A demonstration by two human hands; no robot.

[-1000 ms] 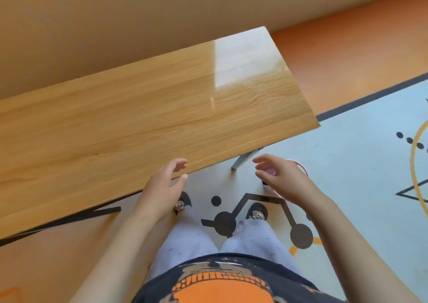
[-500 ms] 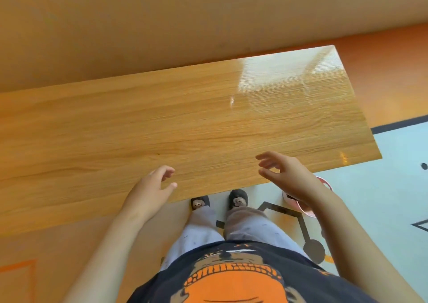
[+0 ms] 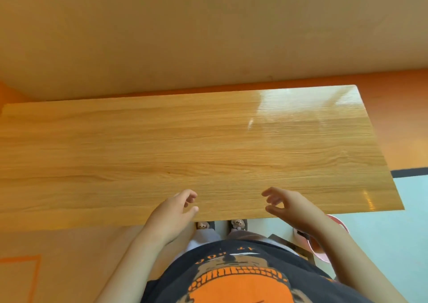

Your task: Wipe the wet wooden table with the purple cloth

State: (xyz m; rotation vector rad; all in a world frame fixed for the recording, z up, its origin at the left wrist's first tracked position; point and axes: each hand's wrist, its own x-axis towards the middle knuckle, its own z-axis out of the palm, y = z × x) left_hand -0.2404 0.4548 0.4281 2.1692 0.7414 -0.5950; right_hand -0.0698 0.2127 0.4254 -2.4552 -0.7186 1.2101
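The plain tan wall (image 3: 208,24) fills the top of what I see. Below it the wooden table (image 3: 162,140) runs almost from side to side, its long near edge straight in front of me. Its far right part shines with a pale glare (image 3: 301,108). Orange floor (image 3: 407,122) shows past the right end of the table, and a pale blue mat (image 3: 393,238) with a dark border lies nearer on that side.

My dark shirt (image 3: 231,279) with its orange print takes up the bottom middle, and both my bare forearms reach forward from either side of it.

My left hand (image 3: 171,212) is over the near edge of the table, a little left of the middle. Its fingers (image 3: 191,197) are loosely curled with the thumb apart from them, and they grasp nothing. My right hand (image 3: 294,207) is over the same edge, a little right of the middle and well apart from the left. Its fingers (image 3: 269,195) are bent and slack, spread a little, also with nothing in them. I cannot tell whether either hand touches the wood or is just above it.

A pink bowl (image 3: 337,221) stands on the mat beside the table's near right corner, mostly hidden behind my right forearm, and I cannot make out what is in it. My two slippers (image 3: 237,223) peep out from under the table's near edge, between my hands
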